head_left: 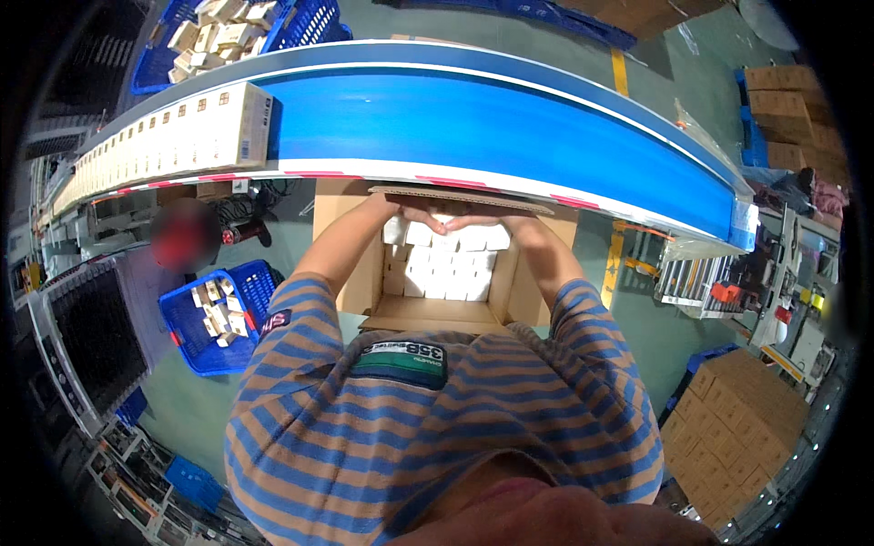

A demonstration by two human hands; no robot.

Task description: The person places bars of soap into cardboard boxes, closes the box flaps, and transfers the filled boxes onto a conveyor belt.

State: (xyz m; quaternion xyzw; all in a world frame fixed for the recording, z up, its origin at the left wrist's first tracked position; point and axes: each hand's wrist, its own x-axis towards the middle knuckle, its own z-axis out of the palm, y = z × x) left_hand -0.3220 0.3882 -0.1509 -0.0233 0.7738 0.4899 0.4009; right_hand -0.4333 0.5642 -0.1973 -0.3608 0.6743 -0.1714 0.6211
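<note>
Under the conveyor's near edge stands an open cardboard carton (437,309) with small white boxes (448,273) packed in rows inside. Both of my arms reach into its far end. My left hand (417,211) and my right hand (477,218) come in from opposite sides, thumbs almost meeting over the farthest row of white boxes. They appear to grip that row, thumbs on the near side. The carton's raised far flap (464,198) hides part of my fingers.
A blue conveyor belt (492,123) crosses ahead, carrying a long row of cream boxes (182,132) at left. Blue baskets of small boxes stand beyond the belt (300,27) and at left (202,341). Another person (185,235) is at left. Stacked cartons (737,428) stand lower right.
</note>
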